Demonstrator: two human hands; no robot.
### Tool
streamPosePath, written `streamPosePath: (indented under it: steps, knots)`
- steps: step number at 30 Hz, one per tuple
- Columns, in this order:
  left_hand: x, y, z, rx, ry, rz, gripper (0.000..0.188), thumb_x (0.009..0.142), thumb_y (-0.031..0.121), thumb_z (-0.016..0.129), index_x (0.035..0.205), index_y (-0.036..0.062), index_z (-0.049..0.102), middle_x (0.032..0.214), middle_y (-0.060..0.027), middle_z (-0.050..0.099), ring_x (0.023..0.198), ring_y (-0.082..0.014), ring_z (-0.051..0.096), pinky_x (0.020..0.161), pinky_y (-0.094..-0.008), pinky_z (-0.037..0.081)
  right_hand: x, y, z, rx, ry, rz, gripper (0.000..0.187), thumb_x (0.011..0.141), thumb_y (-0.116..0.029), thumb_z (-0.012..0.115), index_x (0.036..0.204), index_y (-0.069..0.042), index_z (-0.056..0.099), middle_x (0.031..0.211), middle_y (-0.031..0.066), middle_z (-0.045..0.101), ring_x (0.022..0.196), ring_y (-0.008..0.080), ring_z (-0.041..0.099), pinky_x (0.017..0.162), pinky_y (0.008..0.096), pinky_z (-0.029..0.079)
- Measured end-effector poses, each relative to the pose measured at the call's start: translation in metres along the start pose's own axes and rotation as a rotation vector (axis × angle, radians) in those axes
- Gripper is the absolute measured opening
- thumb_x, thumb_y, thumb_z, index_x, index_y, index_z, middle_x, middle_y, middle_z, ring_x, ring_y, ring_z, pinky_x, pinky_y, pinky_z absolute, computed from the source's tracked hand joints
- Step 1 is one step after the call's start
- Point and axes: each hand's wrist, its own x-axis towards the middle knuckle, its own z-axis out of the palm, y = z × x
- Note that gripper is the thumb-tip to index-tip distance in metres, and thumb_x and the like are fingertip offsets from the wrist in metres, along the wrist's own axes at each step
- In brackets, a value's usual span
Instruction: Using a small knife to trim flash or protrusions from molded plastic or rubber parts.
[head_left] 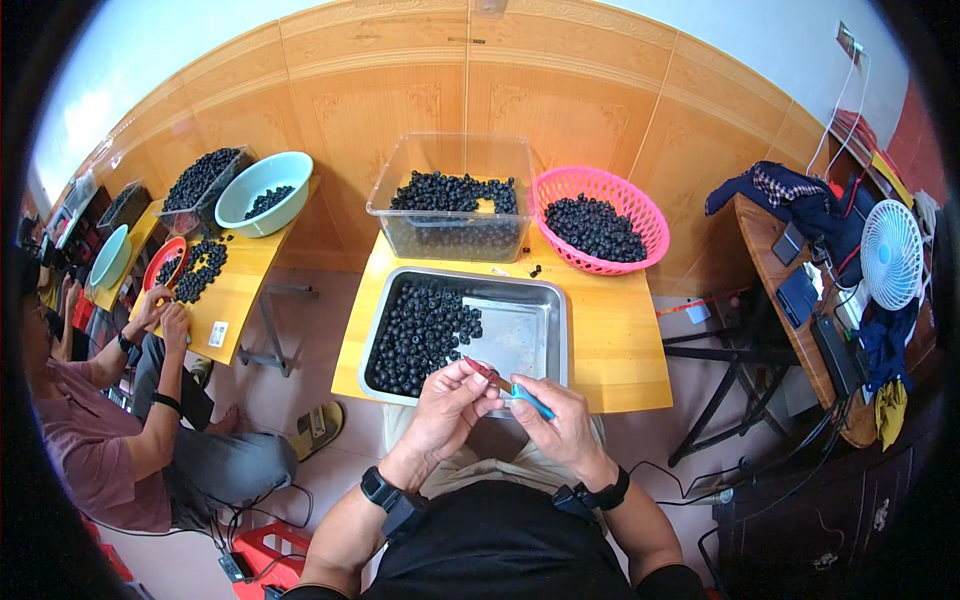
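Observation:
My left hand (440,408) is closed in a pinch above the near edge of a metal tray (560,310). Something small and dark red (478,369) shows at its fingertips; I cannot tell whether it is a piece held or a finger cover. My right hand (562,422) grips a knife-like tool with a blue handle (530,401), its narrow end meeting the left fingertips. Small round black pieces (410,335), like berries or beads, heap over the tray's left side; bare metal shows at its right.
Behind the tray stand a clear plastic bin (450,240) and a pink basket (603,265), both with black pieces. At left, another person (120,420) works at a yellow table beside a pale green bowl (265,225). A fan (891,255) stands right, with cables along the floor.

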Motion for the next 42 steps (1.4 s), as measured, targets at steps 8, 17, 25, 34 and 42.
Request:
streamPosePath:
  steps: [8,17,25,34,42]
  knots:
    - [-0.002,0.000,0.000,-0.029,0.038,0.025,0.014,0.099,0.012,0.064,0.109,0.0023,0.065,0.097,-0.0049,0.066,0.085,-0.0132,0.067,0.079,-0.0298,0.063,0.001,0.000,0.000,-0.072,-0.023,-0.048,0.038,0.097,-0.029,0.069,0.116,0.004,0.068,0.078,0.0159,0.067,0.063,0.0251,0.067,0.056,0.0345,0.050]
    - [-0.001,-0.004,-0.003,-0.015,0.031,0.066,0.012,0.099,0.012,0.064,0.107,0.0026,0.066,0.095,-0.0051,0.067,0.084,-0.0131,0.067,0.079,-0.0310,0.062,-0.001,0.002,0.002,-0.059,0.037,-0.045,0.035,0.093,-0.024,0.074,0.114,0.004,0.070,0.077,0.0160,0.067,0.064,0.0248,0.068,0.056,0.0339,0.051]
    - [-0.004,-0.005,-0.006,-0.021,0.032,0.100,0.016,0.098,0.014,0.066,0.107,0.0009,0.066,0.094,-0.0051,0.069,0.080,-0.0130,0.068,0.080,-0.0322,0.061,0.001,0.002,0.002,-0.060,0.028,-0.042,0.035,0.092,-0.022,0.075,0.114,0.004,0.070,0.080,0.0163,0.070,0.067,0.0218,0.069,0.059,0.0324,0.052]
    - [-0.006,0.008,0.005,0.071,0.044,0.143,0.016,0.099,0.017,0.066,0.102,0.0016,0.066,0.090,-0.0059,0.067,0.079,-0.0126,0.064,0.078,-0.0308,0.059,0.004,0.015,-0.004,0.092,0.114,0.148,0.038,0.096,-0.024,0.072,0.119,0.006,0.068,0.086,0.0128,0.071,0.074,0.0128,0.064,0.067,0.0271,0.051]
    - [-0.004,0.000,0.002,0.070,0.062,0.115,0.014,0.099,0.015,0.066,0.103,0.0016,0.067,0.092,-0.0041,0.068,0.082,-0.0105,0.066,0.079,-0.0308,0.061,0.006,0.003,0.003,0.128,-0.015,0.042,0.038,0.095,-0.027,0.073,0.116,0.005,0.069,0.084,0.0153,0.069,0.070,0.0186,0.067,0.061,0.0303,0.050]
